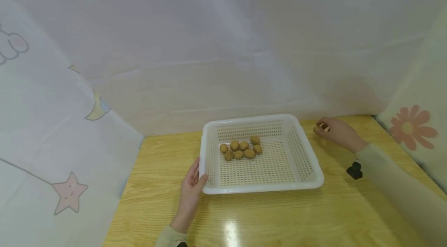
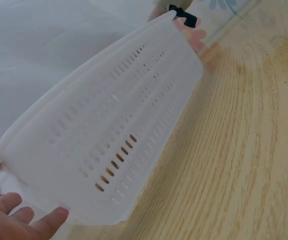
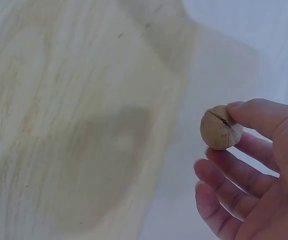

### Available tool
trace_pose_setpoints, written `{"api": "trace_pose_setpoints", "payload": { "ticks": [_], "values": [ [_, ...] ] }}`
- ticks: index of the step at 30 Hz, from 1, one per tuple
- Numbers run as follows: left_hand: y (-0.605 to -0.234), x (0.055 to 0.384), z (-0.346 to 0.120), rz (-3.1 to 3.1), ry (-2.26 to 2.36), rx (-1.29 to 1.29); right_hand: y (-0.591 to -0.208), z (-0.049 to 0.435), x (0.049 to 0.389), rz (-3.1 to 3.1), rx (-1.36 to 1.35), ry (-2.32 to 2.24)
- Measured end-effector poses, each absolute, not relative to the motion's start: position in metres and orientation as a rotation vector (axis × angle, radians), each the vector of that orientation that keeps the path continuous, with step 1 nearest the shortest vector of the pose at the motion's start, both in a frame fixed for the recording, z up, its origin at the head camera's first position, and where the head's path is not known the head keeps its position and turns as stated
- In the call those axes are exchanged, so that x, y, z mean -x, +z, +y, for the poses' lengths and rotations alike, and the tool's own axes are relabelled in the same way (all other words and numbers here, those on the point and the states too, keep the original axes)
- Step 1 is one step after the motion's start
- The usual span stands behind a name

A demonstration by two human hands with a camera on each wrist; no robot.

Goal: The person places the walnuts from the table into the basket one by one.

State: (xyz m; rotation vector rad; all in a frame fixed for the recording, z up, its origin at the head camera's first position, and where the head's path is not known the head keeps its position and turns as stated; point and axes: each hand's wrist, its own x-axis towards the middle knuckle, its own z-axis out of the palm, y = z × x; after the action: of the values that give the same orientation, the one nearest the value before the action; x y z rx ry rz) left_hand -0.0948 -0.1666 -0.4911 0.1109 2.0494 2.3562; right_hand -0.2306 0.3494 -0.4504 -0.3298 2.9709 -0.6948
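A white plastic basket [image 1: 262, 189] with slotted walls stands on the wooden table. Several walnuts [image 1: 249, 154] lie grouped on its floor, toward the left and back. My left hand [image 1: 189, 189] holds the basket by its left side near the front corner, thumb at the rim and fingers along the outer wall. To the right of the basket, my right hand [image 1: 338, 133] pinches a single walnut [image 3: 219, 128] between thumb and fingertips, raised above the table. A dark crack runs across that walnut's shell in the right wrist view.
The table [image 1: 160, 173] has a yellowish wood grain, and its back edge meets a pale hanging sheet [image 1: 223, 64]. Patterned sheets close in both sides, with a pink star [image 1: 70, 193] at left and a pink flower [image 1: 413, 127] at right.
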Motion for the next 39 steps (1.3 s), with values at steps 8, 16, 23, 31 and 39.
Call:
{"api": "trace_pose_setpoints", "payload": {
  "ticks": [8,16,23,31,39],
  "values": [
    [-0.492,0.094,-0.166,2.051,2.362,-0.108,-0.416,0.331,0.206,2.96,0.401,-0.749],
    [-0.492,0.095,-0.167,2.058,2.357,-0.124,-0.387,0.308,0.187,3.018,0.48,-0.683],
    [-0.491,0.093,-0.167,2.065,2.351,-0.117,-0.367,0.277,0.186,2.989,0.588,-0.678],
    [-0.492,0.093,-0.167,2.057,2.353,-0.11,-0.361,0.231,0.2,2.937,0.784,-0.663],
    [-0.492,0.093,-0.167,2.045,2.358,-0.112,-0.37,0.189,0.22,2.857,0.914,-0.752]
  ]
}}
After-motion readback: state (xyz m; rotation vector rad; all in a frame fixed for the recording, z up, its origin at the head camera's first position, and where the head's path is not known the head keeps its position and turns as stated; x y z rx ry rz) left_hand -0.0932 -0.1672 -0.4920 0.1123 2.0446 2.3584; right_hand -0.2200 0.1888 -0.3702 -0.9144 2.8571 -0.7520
